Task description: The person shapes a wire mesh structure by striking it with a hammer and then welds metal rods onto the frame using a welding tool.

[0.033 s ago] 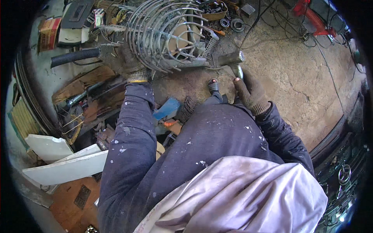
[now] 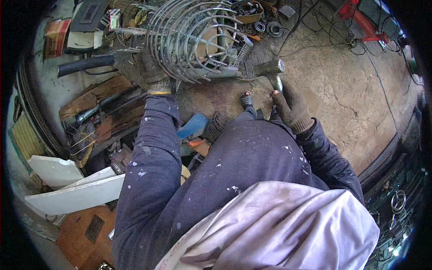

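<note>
A cage of bent round metal rods, curved into several rings, lies at the upper middle. My left hand, in a worn knit glove with a yellow cuff edge, is closed at the cage's left side; its fingertips blend into the dark rods and floor. My right hand, in a brown knit glove with a bare thumb tip, is wrapped round the metal handle of a hammer. The hammer's blocky head is above the hand, right of the cage and apart from it.
Scrap wood and white boards pile up at the left, below a black tube. Bearing rings lie beyond the hammer. A red metal piece and loose cables are at the far right. My sandalled foot is between the hands.
</note>
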Motion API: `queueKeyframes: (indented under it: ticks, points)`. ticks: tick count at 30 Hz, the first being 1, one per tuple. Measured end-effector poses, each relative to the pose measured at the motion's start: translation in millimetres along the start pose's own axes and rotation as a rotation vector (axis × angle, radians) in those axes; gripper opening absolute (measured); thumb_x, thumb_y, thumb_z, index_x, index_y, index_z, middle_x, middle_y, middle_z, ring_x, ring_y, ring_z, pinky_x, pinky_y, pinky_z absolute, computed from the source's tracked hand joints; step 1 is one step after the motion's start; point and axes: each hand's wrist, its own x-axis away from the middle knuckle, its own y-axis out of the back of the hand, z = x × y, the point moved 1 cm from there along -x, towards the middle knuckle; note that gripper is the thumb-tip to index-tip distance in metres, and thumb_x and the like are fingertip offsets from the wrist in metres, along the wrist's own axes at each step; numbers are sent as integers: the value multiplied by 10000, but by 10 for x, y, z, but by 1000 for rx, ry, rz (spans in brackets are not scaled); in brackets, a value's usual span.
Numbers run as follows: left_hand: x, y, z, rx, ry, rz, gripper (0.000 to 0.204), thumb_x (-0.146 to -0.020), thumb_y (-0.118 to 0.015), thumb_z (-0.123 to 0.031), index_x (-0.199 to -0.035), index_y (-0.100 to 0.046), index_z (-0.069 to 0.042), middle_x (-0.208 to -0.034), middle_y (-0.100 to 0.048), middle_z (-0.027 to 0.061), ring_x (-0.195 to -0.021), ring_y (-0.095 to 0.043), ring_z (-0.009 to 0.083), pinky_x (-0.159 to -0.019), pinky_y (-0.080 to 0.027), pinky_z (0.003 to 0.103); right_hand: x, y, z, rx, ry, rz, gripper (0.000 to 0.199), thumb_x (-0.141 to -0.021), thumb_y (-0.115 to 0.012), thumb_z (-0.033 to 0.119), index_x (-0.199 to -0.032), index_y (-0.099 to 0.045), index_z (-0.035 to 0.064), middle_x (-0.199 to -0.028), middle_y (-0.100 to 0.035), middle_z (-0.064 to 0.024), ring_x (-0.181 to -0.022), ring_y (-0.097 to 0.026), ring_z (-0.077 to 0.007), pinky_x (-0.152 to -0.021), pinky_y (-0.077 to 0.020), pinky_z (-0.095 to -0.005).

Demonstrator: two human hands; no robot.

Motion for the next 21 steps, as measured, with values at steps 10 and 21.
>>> queueKeyframes:
  ticks: [10, 21]
  points:
    - [-82, -165, -368, 458, 362, 72, 417, -1093, -460, -261, -1455, -532, -66, -1433, -559, 193, -1372, -499, 352, -1169, -381, 442, 291, -413, 324, 124, 362, -181, 483, -951, -651, 126, -1414, -580, 5, -1168, -732, -136, -959, -686, -182, -850, -538, -330]
    - [-402, -28, -653, 411, 361, 169, 507, -1054, -494, -433, -1309, -636, -19, -1310, -638, 243, -1242, -583, 421, -1101, -427, 468, 573, -1167, -15, 139, 4, -395, 400, -925, -727, 278, -1219, -634, 24, -1018, -700, -255, -997, -689, -441, -831, -543, -473]
